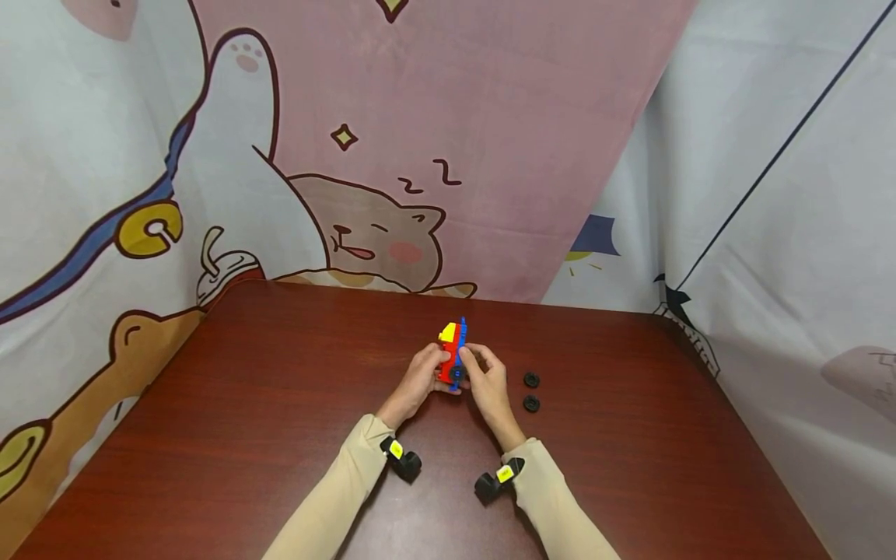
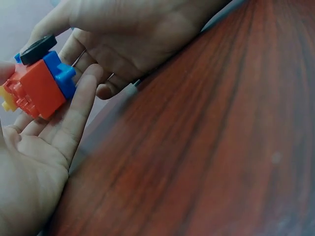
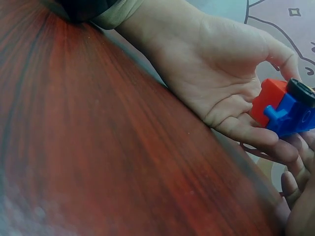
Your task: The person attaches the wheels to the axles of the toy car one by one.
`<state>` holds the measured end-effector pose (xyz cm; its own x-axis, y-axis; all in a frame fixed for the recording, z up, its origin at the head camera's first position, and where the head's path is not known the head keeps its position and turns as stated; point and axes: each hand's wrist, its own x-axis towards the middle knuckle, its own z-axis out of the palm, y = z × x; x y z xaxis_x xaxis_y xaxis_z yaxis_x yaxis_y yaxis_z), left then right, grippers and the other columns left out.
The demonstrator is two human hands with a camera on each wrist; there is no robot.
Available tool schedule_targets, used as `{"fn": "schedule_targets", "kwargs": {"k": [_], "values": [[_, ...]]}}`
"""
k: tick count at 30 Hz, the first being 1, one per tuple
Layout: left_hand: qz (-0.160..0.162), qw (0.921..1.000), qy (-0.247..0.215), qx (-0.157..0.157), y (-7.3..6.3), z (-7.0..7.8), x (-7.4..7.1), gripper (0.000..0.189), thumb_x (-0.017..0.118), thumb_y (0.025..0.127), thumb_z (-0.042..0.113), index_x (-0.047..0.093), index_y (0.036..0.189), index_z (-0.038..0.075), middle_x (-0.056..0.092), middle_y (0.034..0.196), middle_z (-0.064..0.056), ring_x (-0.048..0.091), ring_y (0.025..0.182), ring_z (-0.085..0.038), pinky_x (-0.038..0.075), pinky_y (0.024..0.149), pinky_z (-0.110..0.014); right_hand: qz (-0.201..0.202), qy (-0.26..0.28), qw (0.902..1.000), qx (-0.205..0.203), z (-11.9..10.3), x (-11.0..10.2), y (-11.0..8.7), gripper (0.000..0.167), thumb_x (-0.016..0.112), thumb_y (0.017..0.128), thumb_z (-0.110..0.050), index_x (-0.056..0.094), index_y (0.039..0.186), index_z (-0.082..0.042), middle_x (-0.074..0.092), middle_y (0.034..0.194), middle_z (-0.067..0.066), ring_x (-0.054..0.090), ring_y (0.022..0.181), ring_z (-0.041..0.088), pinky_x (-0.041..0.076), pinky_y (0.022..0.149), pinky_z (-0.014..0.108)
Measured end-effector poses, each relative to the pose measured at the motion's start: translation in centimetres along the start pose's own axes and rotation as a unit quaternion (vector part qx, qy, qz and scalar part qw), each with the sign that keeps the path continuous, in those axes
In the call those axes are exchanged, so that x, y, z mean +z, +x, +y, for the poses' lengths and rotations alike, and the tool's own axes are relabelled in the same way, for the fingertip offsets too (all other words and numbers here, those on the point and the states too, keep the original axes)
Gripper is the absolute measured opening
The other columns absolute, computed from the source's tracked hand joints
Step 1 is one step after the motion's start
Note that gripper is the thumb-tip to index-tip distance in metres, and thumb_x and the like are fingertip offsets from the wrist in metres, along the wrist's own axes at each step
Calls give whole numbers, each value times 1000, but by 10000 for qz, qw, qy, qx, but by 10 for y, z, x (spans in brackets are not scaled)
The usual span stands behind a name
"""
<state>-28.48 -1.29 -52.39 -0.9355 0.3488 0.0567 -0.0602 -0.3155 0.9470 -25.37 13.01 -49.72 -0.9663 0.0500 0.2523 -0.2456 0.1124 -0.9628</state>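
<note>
A small toy truck (image 1: 449,364), with a red body, yellow front part and blue base, is held up above the table between both hands. My left hand (image 1: 418,381) grips its red body, thumb on top and fingers underneath. From the other side my right hand (image 1: 492,386) pinches the blue base near a fitted black wheel (image 2: 38,49). The same truck (image 3: 280,110) appears at the edge of the right wrist view, partly cut off there. Two loose black wheels, one farther (image 1: 531,379) and one nearer (image 1: 531,404), lie to the right of my right hand.
A dark reddish-brown wooden table (image 1: 280,404) spreads under both arms. Behind it hangs a pink and white cartoon-printed cloth (image 1: 532,140), and a white cloth wall (image 1: 784,233) stands on the right. Each wrist carries a black camera.
</note>
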Motion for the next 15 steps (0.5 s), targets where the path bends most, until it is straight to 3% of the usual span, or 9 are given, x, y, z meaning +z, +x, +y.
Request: {"fn": "schedule_targets", "kwargs": {"k": [5, 11, 15], "values": [[48, 10000, 5, -8, -1, 0, 0, 12, 47, 95, 18, 51, 101, 8, 68, 87, 3, 69, 74, -15, 60, 68, -33, 46, 55, 10000, -34, 1, 0, -1, 31, 63, 98, -20, 66, 117, 5, 66, 93, 7, 59, 73, 7, 55, 63, 23], [314, 9994, 107, 54, 0, 1, 3, 8, 49, 96, 18, 50, 91, 12, 60, 81, 5, 60, 71, -6, 51, 66, -22, 267, -285, 9991, -174, -1, 1, -1, 30, 66, 96, -20, 68, 113, 6, 69, 97, 19, 56, 76, 4, 47, 69, 20], [579, 9982, -88, 106, 0, 1, 3, 6, 49, 96, 19, 47, 99, 13, 59, 82, 6, 59, 70, -5, 50, 64, -20, 265, -311, 9991, -142, -2, 2, -1, 29, 66, 96, -18, 68, 111, 6, 69, 95, 19, 56, 76, 4, 47, 69, 20]]}}
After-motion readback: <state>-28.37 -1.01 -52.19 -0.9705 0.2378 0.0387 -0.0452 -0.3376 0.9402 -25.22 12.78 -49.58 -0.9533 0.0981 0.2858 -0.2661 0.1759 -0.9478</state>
